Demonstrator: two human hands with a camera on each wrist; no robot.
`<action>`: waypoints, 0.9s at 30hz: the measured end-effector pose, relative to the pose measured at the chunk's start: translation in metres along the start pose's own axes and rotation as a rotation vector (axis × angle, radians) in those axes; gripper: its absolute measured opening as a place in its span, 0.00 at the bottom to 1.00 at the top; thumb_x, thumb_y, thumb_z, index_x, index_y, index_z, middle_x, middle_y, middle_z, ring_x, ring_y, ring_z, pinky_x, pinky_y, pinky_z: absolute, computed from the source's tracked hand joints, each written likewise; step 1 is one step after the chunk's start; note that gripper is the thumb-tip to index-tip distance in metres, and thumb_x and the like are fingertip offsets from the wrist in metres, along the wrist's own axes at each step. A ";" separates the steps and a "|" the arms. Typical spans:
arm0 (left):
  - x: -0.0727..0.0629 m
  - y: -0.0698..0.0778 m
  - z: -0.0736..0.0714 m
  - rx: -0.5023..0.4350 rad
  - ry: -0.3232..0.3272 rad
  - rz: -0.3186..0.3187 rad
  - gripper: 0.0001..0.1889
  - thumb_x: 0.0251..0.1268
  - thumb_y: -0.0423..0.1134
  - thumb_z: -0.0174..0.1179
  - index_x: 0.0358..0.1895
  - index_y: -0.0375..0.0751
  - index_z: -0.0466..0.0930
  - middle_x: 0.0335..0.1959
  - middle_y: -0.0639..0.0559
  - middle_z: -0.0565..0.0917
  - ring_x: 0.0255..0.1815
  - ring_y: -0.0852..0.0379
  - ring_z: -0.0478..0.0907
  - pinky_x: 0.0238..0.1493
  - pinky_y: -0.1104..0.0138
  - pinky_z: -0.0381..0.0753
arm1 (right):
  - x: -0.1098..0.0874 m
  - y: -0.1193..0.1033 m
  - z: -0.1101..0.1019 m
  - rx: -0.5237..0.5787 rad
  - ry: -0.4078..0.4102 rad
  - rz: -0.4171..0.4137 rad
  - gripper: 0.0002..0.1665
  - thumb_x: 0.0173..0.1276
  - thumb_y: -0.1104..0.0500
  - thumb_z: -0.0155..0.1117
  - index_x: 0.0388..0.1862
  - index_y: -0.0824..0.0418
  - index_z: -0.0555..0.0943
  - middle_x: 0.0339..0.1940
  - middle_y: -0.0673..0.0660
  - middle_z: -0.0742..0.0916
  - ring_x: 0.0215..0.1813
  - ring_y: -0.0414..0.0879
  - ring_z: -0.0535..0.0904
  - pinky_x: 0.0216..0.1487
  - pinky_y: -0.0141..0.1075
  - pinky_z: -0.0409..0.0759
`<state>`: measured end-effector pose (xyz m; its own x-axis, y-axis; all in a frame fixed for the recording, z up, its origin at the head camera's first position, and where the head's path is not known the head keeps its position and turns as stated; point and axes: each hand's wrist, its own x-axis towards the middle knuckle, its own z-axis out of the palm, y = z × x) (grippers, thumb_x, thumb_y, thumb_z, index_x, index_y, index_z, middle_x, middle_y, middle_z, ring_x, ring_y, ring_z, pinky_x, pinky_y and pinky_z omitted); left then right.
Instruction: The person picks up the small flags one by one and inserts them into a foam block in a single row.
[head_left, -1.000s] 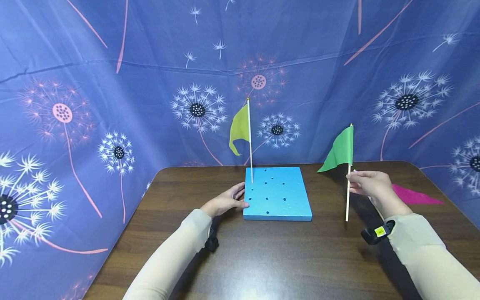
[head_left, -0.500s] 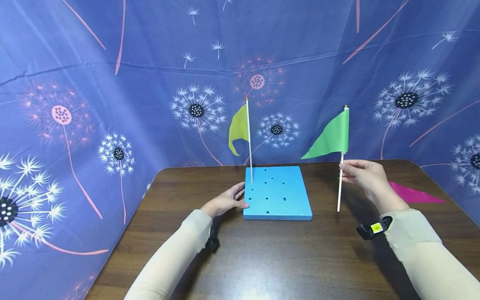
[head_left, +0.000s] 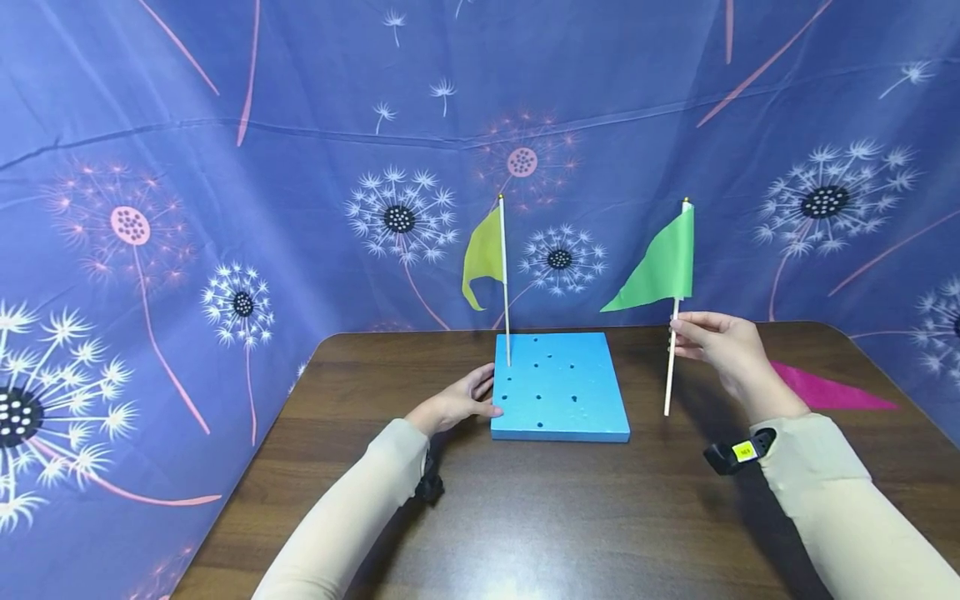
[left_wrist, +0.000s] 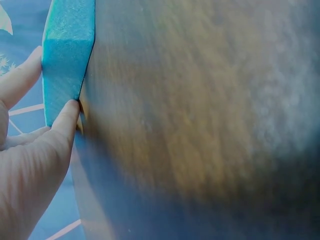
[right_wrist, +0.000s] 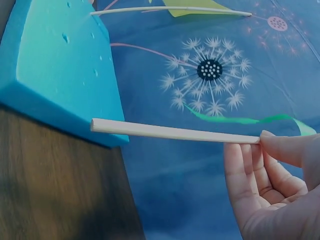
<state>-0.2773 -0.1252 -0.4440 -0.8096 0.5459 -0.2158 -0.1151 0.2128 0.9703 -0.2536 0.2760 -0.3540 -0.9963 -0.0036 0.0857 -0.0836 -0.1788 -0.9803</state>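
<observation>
A blue block [head_left: 600, 392] with several small holes in its top lies on the table. A yellow-green flag [head_left: 483, 258] on a white stick stands in one of its back left holes. My left hand [head_left: 453, 404] holds the block's left edge, with the thumb by the top face and the fingers at the side. To the right of the block, my right hand [head_left: 723, 346] pinches the stick of a green flag [head_left: 660, 265] between thumb and fingertips. The stick [right_wrist: 175, 132] is near upright, its lower end free in the air beside the block.
A magenta flag [head_left: 832, 388] lies on the brown wooden table [head_left: 465, 517], behind and right of my right hand. A blue cloth with dandelion prints [head_left: 637, 100] hangs along the table's back and left sides.
My right hand has lifted the green flag from the right and carried it left and up, nearer the block. The left hand and the block stay in place.
</observation>
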 end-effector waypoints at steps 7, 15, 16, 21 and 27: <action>0.001 0.000 0.002 0.003 0.027 -0.013 0.48 0.62 0.24 0.60 0.78 0.41 0.38 0.80 0.46 0.43 0.80 0.50 0.44 0.75 0.55 0.57 | 0.005 0.002 0.014 -0.001 -0.014 -0.046 0.13 0.66 0.69 0.63 0.31 0.52 0.86 0.27 0.46 0.88 0.27 0.36 0.84 0.33 0.29 0.85; 0.003 0.000 0.001 0.009 0.034 -0.028 0.48 0.62 0.24 0.61 0.79 0.41 0.39 0.80 0.46 0.43 0.80 0.50 0.44 0.75 0.56 0.57 | 0.036 0.036 0.005 -0.073 -0.017 -0.143 0.05 0.62 0.66 0.69 0.35 0.56 0.86 0.28 0.48 0.89 0.28 0.39 0.85 0.33 0.31 0.86; 0.003 0.000 0.001 0.008 0.035 -0.025 0.48 0.62 0.24 0.61 0.78 0.41 0.39 0.80 0.45 0.43 0.80 0.49 0.44 0.75 0.56 0.57 | 0.038 0.037 0.006 -0.088 -0.014 -0.151 0.04 0.62 0.65 0.68 0.35 0.57 0.85 0.27 0.48 0.89 0.28 0.39 0.85 0.33 0.31 0.86; 0.003 0.000 0.001 -0.002 0.039 -0.025 0.48 0.61 0.22 0.61 0.78 0.40 0.39 0.80 0.45 0.43 0.80 0.49 0.44 0.75 0.56 0.57 | 0.032 0.025 0.031 -0.179 0.063 -0.164 0.06 0.64 0.67 0.64 0.37 0.57 0.81 0.26 0.41 0.86 0.28 0.33 0.83 0.32 0.28 0.85; 0.001 0.002 0.002 -0.003 0.030 -0.020 0.48 0.63 0.22 0.59 0.78 0.39 0.37 0.80 0.44 0.42 0.80 0.49 0.43 0.75 0.55 0.57 | 0.025 0.004 0.063 -0.341 0.131 -0.121 0.02 0.67 0.62 0.65 0.38 0.59 0.83 0.22 0.36 0.84 0.26 0.30 0.80 0.32 0.25 0.83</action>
<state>-0.2772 -0.1230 -0.4426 -0.8240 0.5169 -0.2321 -0.1336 0.2208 0.9661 -0.2777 0.2137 -0.3447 -0.9709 0.1276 0.2025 -0.1802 0.1673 -0.9693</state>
